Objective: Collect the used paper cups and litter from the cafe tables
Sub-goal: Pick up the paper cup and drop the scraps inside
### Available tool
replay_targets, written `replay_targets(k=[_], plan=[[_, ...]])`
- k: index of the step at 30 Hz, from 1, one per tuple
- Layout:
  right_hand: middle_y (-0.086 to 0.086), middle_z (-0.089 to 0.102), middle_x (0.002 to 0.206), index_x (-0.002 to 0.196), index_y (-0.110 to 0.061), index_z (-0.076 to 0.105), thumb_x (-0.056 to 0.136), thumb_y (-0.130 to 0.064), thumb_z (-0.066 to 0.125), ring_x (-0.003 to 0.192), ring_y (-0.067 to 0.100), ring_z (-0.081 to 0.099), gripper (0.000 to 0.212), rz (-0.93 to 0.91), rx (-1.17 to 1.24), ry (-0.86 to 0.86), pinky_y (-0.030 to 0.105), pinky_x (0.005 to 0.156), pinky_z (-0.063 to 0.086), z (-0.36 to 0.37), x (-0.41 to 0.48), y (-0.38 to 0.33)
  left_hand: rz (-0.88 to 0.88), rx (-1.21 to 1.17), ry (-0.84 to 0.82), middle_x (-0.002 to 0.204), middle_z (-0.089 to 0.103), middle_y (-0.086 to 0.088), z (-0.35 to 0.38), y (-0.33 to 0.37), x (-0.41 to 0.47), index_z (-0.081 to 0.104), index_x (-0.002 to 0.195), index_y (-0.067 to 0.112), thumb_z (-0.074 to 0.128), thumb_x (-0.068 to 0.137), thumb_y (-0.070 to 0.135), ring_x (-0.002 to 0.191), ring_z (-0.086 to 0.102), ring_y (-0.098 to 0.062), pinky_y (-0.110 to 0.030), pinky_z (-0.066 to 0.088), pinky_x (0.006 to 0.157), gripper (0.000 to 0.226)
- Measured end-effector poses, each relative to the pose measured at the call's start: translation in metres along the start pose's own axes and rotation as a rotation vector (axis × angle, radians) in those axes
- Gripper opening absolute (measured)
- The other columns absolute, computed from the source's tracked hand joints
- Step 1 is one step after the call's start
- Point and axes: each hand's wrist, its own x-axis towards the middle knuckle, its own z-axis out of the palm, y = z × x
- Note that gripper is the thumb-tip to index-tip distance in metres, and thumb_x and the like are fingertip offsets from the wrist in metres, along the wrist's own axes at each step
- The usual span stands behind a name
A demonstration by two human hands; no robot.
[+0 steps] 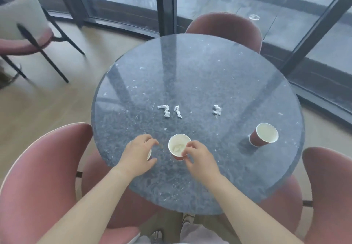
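A round grey stone table (190,68) carries two red paper cups with white insides. The near cup (178,147) holds a wad of white paper, and my right hand (198,157) pinches its rim and side. My left hand (138,154) covers a third cup (149,154); only a sliver of its white rim shows under my palm. The far cup (263,135) stands apart at the right. Three crumpled white tissue scraps lie mid-table: one (165,110), a second (178,111) and a third (217,109).
Pink upholstered chairs ring the table: one at the far side (224,30), one near left (38,177), one near right (327,192). Another chair (21,24) stands on the wooden floor at left. Dark-framed glass walls (165,5) close off the back.
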Motion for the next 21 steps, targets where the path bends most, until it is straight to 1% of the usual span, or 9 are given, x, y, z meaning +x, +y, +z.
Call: replay_targets(k=[3,6,10,14,17,21], plan=[[-0.001,0.056,0.112,0.087,-0.013,0.067,0.086,-0.013,0.058,0.105,0.02,0.049,0.009,-0.013,-0.026,-0.05,0.034,0.075,0.047,0.0,0.016,0.014,-0.053,0.036,-0.025,0.132,0.043,0.007,0.008,0.003,0.006,0.048,0.123,0.031,0.065,0.076,0.036,0.125,0.039,-0.014,-0.032,0.035,0.102,0.051],[-0.001,0.055,0.113,0.088,-0.013,0.067,0.086,-0.014,0.058,0.104,0.022,0.049,0.009,-0.032,-0.048,-0.095,0.033,0.075,0.047,-0.002,0.03,0.027,-0.085,0.068,-0.06,0.135,0.04,0.007,0.01,0.008,0.015,0.044,0.127,0.03,0.065,0.076,0.037,0.128,0.036,-0.014,-0.033,0.034,0.103,0.055],[0.0,0.055,0.112,0.086,-0.013,0.066,0.085,-0.014,0.059,0.102,0.023,0.05,0.007,-0.051,-0.053,-0.11,0.033,0.074,0.048,-0.003,0.041,0.04,-0.134,0.142,-0.128,0.137,0.035,0.006,0.01,0.015,0.024,0.039,0.13,0.03,0.065,0.077,0.039,0.13,0.032,-0.016,-0.037,0.032,0.107,0.06],[-0.003,0.053,0.115,0.087,-0.015,0.065,0.085,-0.015,0.057,0.105,0.021,0.049,0.008,-0.054,-0.076,-0.153,0.029,0.071,0.046,-0.002,0.046,0.047,-0.181,0.163,-0.154,0.141,0.03,0.005,0.012,0.014,0.025,0.036,0.132,0.032,0.065,0.077,0.039,0.134,0.027,-0.016,-0.043,0.028,0.11,0.062],[-0.002,0.053,0.115,0.087,-0.015,0.065,0.086,-0.014,0.057,0.106,0.021,0.048,0.008,-0.074,-0.069,-0.17,0.031,0.074,0.047,-0.002,0.052,0.046,-0.211,0.174,-0.172,0.143,0.028,0.005,0.011,0.012,0.026,0.034,0.133,0.033,0.065,0.076,0.039,0.136,0.025,-0.017,-0.046,0.028,0.111,0.065],[-0.002,0.054,0.116,0.092,-0.014,0.065,0.085,-0.013,0.058,0.11,0.021,0.047,0.009,-0.103,-0.038,-0.193,0.031,0.08,0.045,0.001,0.06,0.041,-0.252,0.172,-0.182,0.144,0.027,0.005,0.009,0.009,0.026,0.032,0.134,0.033,0.067,0.074,0.037,0.137,0.024,-0.017,-0.044,0.027,0.111,0.069]])
